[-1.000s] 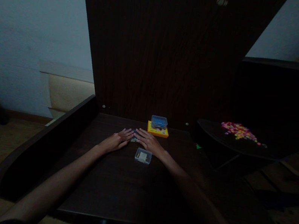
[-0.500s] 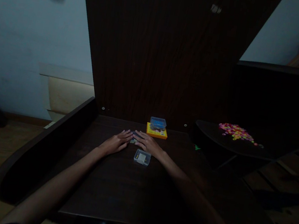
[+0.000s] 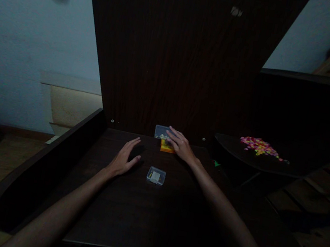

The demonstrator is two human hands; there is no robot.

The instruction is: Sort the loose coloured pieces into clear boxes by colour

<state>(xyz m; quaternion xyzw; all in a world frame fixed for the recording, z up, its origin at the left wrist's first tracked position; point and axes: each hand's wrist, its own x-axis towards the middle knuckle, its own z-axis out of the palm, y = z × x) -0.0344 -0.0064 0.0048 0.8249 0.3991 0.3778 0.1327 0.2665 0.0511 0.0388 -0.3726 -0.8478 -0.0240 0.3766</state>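
Observation:
My right hand (image 3: 179, 143) grips a clear plastic case (image 3: 161, 132) by its right side. Some small pale pieces show at the case's lower edge. It is held over a flat yellow box (image 3: 166, 147) at the back of the desk, and together with my hand it hides most of what lies on that box. My left hand (image 3: 123, 158) hovers or rests over the desk to the left, fingers stretched and thumb apart, holding nothing. Between my forearms lies a second clear plastic case (image 3: 156, 175), closed, with a white label and small yellow bits inside.
A dark wooden desk (image 3: 125, 209) has a tall back panel (image 3: 168, 65) and a raised left side board (image 3: 40, 166). To the right, a curved shelf (image 3: 227, 144) carries a heap of small bright pink and yellow pieces (image 3: 259, 146). A green scrap (image 3: 217, 164) lies near it.
My hands were close together over small items at mid-desk. Now my right hand has moved back and right with the clear case, and my left has drawn away leftward and opened.

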